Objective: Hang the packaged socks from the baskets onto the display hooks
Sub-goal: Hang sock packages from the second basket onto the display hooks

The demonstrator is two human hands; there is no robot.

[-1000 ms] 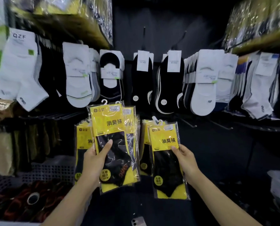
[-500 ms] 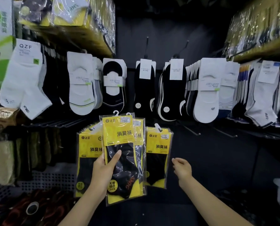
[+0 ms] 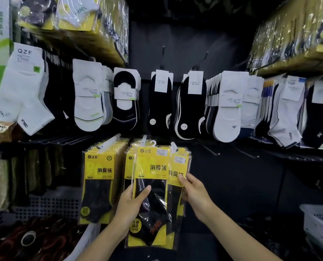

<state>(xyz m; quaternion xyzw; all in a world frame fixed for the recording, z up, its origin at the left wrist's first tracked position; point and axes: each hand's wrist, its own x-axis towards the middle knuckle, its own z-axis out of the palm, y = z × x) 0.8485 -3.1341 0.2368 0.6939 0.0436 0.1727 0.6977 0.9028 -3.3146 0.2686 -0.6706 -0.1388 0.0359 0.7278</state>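
Risk note, hanging step. Left hand point(image 3: 130, 206) grips a yellow sock pack point(image 3: 150, 194) from its left edge, thumb across the clear front, fingers behind; the pack is upright with its white hanger loop point(image 3: 153, 142) at the top. Right hand point(image 3: 193, 193) pinches the right edge of the hung packs point(image 3: 178, 166) just behind, thumb and fingers closed on the yellow card. A second stack of the same packs point(image 3: 100, 178) hangs to the left on its own hook point(image 3: 109, 141). A white basket point(image 3: 318, 221) sits at near right, well apart.

Judgement on failure modes:
- Hanger loop is small and the hook tip behind it is hidden by the packs, so I cannot tell whether the loop is on the hook yet. A release now could drop the pack to the floor.
- Film wrapper looks slick; a one-sided grip may let the pack swing or twist, turning the loop off line.
- Right hand's hold on the hung packs could drag them forward along the hook; the front one may slide off the tip.
- Stack looks crowded; forcing one more on could bend a card or tear a loop.
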